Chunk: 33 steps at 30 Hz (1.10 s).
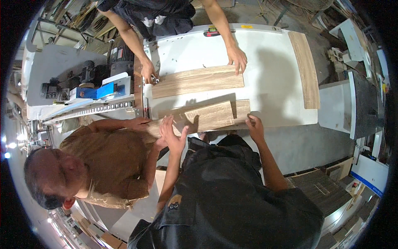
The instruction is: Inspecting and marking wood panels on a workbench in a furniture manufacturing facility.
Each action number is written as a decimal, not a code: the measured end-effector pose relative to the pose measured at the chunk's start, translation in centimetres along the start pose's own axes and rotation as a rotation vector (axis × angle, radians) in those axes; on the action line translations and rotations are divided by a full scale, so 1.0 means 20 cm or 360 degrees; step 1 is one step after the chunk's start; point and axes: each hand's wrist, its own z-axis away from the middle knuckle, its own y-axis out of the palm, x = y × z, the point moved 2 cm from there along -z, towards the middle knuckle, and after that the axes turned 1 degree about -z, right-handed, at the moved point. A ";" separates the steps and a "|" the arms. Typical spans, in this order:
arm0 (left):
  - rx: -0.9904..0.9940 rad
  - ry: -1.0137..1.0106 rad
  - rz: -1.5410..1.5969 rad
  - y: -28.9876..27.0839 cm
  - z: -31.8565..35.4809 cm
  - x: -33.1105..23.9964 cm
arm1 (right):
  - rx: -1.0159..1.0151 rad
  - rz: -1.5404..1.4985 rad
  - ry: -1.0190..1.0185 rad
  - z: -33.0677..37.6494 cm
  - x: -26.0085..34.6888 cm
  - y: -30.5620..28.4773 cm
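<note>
My left hand (173, 136) is raised over the left part of a light wood-grain board (211, 117), its fingers stretched and apart. That board slants across a second wood-grain board (241, 108) lying along the near table edge. At the right end of this lower board, my right hand (256, 128) has its fingers curled on the corner. A co-worker at my left has hands (139, 123) at the left end of the slanted board. Across the table, another person's left hand (237, 59) and right hand (148, 72) rest at the two ends of a third wood-grain board (199, 81).
These boards lie on a white table (265, 97). A long wood-grain strip (306, 70) runs along its right end. A red and black tool (212, 32) lies at the far edge. Machinery with motors (121, 58) stands at left, and a pale cabinet (336, 103) at right.
</note>
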 end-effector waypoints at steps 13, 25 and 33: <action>0.0230 -0.0227 0.0050 0.26 0.06 0.12 | -0.0322 0.0288 -0.0211 -0.03 -0.12 0.03; 0.0366 -0.0875 -0.0422 0.20 0.11 0.57 | -0.0291 0.0326 -0.0184 -0.08 -0.01 0.14; 0.0344 -0.0765 -0.0812 0.18 -0.13 0.75 | -0.0324 0.0371 -0.0193 -0.12 0.00 0.16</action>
